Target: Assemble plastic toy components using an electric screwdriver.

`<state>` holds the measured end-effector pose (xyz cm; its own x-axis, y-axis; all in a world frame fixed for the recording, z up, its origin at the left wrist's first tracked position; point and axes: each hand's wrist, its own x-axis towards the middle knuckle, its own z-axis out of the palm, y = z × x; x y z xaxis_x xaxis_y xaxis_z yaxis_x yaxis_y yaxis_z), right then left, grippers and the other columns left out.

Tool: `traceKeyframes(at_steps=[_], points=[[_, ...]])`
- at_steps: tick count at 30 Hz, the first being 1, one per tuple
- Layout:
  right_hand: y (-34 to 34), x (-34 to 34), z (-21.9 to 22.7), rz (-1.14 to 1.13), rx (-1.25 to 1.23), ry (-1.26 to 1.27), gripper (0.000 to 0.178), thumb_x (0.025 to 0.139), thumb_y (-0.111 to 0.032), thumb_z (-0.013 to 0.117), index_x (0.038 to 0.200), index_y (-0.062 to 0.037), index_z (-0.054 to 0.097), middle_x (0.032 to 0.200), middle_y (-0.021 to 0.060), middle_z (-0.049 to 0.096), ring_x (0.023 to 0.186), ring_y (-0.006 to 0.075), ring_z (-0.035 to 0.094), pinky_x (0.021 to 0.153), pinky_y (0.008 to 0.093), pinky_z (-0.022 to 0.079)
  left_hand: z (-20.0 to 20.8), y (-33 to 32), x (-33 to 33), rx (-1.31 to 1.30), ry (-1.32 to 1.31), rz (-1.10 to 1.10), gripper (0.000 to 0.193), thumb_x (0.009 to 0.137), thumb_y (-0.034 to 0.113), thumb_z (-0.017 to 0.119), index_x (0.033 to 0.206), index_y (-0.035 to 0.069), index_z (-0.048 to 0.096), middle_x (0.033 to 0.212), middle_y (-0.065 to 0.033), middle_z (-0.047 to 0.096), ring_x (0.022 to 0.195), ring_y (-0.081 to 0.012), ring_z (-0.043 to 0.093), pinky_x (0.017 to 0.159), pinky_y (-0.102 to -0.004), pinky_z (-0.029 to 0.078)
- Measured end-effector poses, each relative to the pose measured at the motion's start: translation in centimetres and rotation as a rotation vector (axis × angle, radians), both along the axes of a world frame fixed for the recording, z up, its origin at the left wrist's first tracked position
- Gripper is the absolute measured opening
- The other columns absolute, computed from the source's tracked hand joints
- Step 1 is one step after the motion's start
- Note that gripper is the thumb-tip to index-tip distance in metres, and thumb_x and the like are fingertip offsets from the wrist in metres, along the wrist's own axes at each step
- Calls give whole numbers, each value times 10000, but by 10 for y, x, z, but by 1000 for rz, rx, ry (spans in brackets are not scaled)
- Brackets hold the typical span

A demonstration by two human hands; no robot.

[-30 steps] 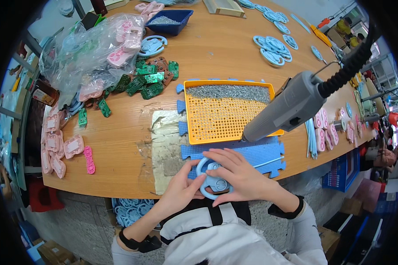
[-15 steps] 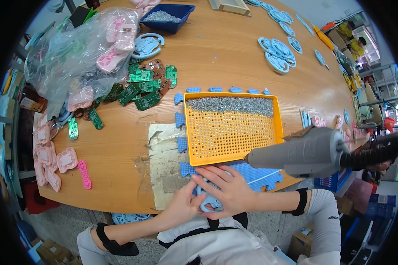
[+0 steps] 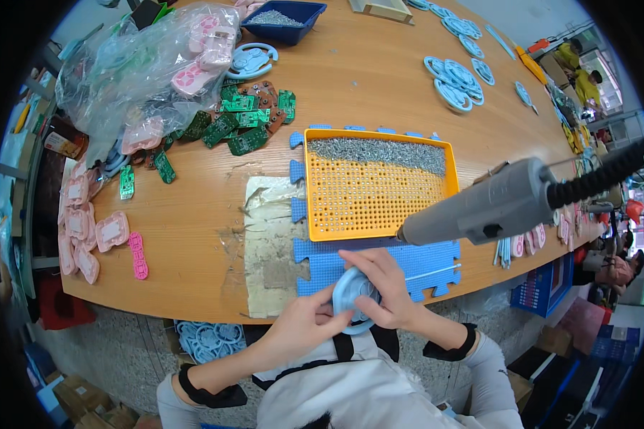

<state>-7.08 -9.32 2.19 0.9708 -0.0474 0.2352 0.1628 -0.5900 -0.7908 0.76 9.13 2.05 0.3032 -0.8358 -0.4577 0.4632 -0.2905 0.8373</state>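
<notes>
A light-blue plastic toy steering wheel [image 3: 346, 292] is held between my hands at the table's near edge, tilted up off the mat. My left hand [image 3: 309, 316] grips its left rim, thumb toward the lower front. My right hand [image 3: 391, 289] holds the right side, fingers over the top and thumb across the face. Just beyond stands a yellow perforated tray [image 3: 309, 207] with small screws [image 3: 379, 154] heaped along its far side and others seated in its holes. A grey electric screwdriver [image 3: 479, 204] hangs at the right, its tip by the tray's near right corner.
Beneath the tray lies a blue foam mat [image 3: 322, 261]. Green circuit boards [image 3: 247, 141], pink plastic parts [image 3: 112, 230] and a clear bag [image 3: 114, 86] occupy the left. A dark-blue bin [image 3: 293, 28] of screws and more blue wheels [image 3: 456, 79] sit farther back. A box of blue wheels [image 3: 211, 339] is below the edge.
The wheel has been tilted up, showing more of its rim, and both hands have shifted their grip around it. The view has moved slightly; the screwdriver has swung to a steeper angle.
</notes>
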Motion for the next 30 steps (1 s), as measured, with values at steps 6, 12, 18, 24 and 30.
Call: traceKeyframes(at_steps=[6,12,18,24,30], points=[[8,-13,19,-116,177,20,273,662,-82,740,930,-63,689,931,83,563,863,236,509,776,338,418,23,-6,-17,43,-956,-24,479,850,228,658,1233,-18,510,864,-159,623,838,-340,642,713,-406,529],[18,-27,43,-88,232,7,268,623,-104,824,857,-77,696,883,50,567,844,217,520,760,324,417,15,-15,-32,-172,-658,169,491,789,144,725,1208,10,506,911,-199,656,761,-368,662,649,-410,532],[15,-30,59,-69,130,-46,269,662,-153,824,891,-80,703,913,59,578,858,229,533,786,339,419,15,-16,-27,-294,-888,150,482,791,138,741,1201,24,513,855,-183,668,715,-339,674,619,-382,535],[-1,-36,68,-150,52,-225,451,735,-331,779,1088,-74,668,1110,101,597,1036,286,566,942,401,420,21,-13,-2,-265,-87,385,448,874,179,687,1255,26,507,1057,-118,645,983,-191,644,805,-320,531],[11,-44,50,64,-456,-352,335,739,-273,761,1039,-139,696,1111,28,663,1037,156,612,915,371,457,23,-20,3,-89,741,397,361,949,288,574,1222,55,537,1125,-85,621,1001,-178,636,823,-340,554]])
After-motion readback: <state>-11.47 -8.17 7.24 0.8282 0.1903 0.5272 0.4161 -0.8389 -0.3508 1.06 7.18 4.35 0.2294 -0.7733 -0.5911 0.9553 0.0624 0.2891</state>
